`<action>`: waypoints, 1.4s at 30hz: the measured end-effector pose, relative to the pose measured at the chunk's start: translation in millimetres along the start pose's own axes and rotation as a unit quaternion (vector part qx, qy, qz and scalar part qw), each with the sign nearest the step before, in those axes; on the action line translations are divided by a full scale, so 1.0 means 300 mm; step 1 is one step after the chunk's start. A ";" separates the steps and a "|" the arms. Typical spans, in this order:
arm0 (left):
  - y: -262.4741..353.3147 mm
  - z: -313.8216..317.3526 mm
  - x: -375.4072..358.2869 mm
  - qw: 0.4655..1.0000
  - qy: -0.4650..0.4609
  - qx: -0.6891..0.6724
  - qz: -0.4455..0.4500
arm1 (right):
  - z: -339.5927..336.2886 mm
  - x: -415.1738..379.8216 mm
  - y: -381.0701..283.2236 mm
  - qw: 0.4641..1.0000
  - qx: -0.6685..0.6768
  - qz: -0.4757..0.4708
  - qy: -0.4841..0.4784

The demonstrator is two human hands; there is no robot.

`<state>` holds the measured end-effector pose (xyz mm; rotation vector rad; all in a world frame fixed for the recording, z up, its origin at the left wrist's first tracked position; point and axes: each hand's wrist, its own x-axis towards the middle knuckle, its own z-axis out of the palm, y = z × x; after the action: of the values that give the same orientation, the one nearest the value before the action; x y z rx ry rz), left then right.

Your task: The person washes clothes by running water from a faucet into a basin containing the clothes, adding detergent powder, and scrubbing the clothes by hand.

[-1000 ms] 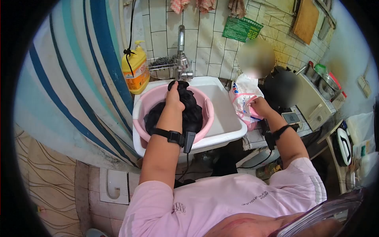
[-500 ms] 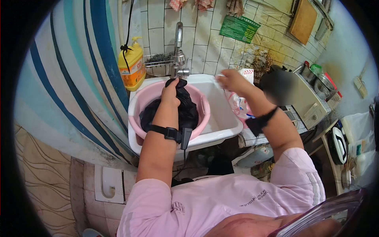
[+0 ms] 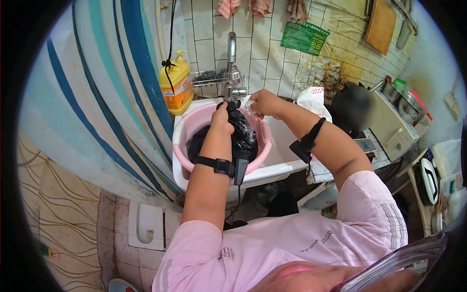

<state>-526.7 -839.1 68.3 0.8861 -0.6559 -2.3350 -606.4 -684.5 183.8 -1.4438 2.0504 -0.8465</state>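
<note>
My left hand (image 3: 222,119) grips a bunched black cloth (image 3: 242,136) at its upper end, just below the faucet (image 3: 233,73). The cloth looks wet and shiny, with whitish streaks, and hangs into a pink basin (image 3: 267,138). That basin stands in the left part of a white sink (image 3: 287,169). Over the basin's right rim is my right hand (image 3: 266,105), its fingers bent together. Something whitish, perhaps foam, shows at those fingertips, too small to make out. Most of the cloth's lower part is hidden by my left forearm and the basin wall.
A yellow pump bottle (image 3: 176,87) stands at the sink's back left corner. Beside the faucet hangs a wire rack (image 3: 209,80). On the right counter are a white bag (image 3: 314,103), a dark round blurred object (image 3: 353,107) and several metal pots (image 3: 411,106).
My right hand has moved from beyond the basin's right side to over its right rim. The cloth now shows whitish, shiny streaks. My left hand keeps its grip. The view has shifted slightly.
</note>
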 end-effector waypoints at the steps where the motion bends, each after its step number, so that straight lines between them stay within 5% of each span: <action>1: 0.003 -0.005 0.019 1.000 -0.005 -0.024 -0.006 | 0.006 0.040 0.013 1.000 0.002 0.002 0.000; 3: 0.014 -0.023 0.054 1.000 -0.008 -0.014 -0.025 | 0.029 0.114 0.042 0.994 0.053 -0.045 0.087; 4: 0.007 -0.027 0.050 0.999 -0.015 -0.008 -0.038 | 0.016 0.063 -0.021 0.979 0.187 -0.065 0.046; 7: 0.017 -0.013 -0.032 1.000 0.005 -0.029 0.004 | 0.036 0.114 0.031 0.970 0.234 -0.068 0.027; 8: 0.032 -0.010 -0.067 1.000 0.026 0.008 -0.008 | 0.049 0.109 0.062 0.990 0.116 -0.077 0.038; 12: 0.052 -0.036 -0.007 0.995 0.014 -0.102 0.011 | 0.075 -0.038 0.041 0.999 0.002 -0.042 -0.002; 17: 0.080 -0.023 -0.059 0.980 0.011 -0.169 0.103 | 0.090 -0.029 0.063 0.997 0.069 -0.020 -0.019; 21: 0.093 -0.029 -0.062 0.957 0.044 -0.201 0.205 | 0.143 -0.001 0.117 0.989 0.009 -0.131 -0.068; 23: 0.109 -0.024 -0.083 0.953 0.085 -0.198 0.212 | 0.169 -0.017 0.115 0.941 -0.210 -0.256 -0.071; 28: 0.095 -0.034 -0.072 0.970 -0.044 -0.174 0.166 | 0.107 0.003 0.102 0.984 -0.149 -0.082 -0.060; 31: 0.067 -0.004 -0.084 0.983 -0.032 -0.117 0.139 | 0.105 0.029 0.200 0.984 -0.010 -0.170 0.058; 32: 0.060 0.010 -0.092 0.986 -0.025 -0.105 0.128 | 0.089 0.037 0.200 0.997 0.042 -0.046 0.048; 35: 0.044 0.040 -0.143 0.988 -0.070 -0.096 0.097 | 0.107 0.075 0.197 0.977 0.196 0.058 0.057; 39: 0.023 0.037 -0.083 0.983 -0.164 -0.081 0.009 | 0.138 0.115 0.157 0.929 0.352 0.091 0.071; 42: -0.007 0.033 -0.085 0.990 -0.116 -0.037 0.074 | 0.149 0.102 0.141 0.943 0.322 0.081 0.029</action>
<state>-518.3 -818.8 84.9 0.5180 -0.6974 -2.3310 -612.3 -712.1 121.1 -0.8848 1.6618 -1.3367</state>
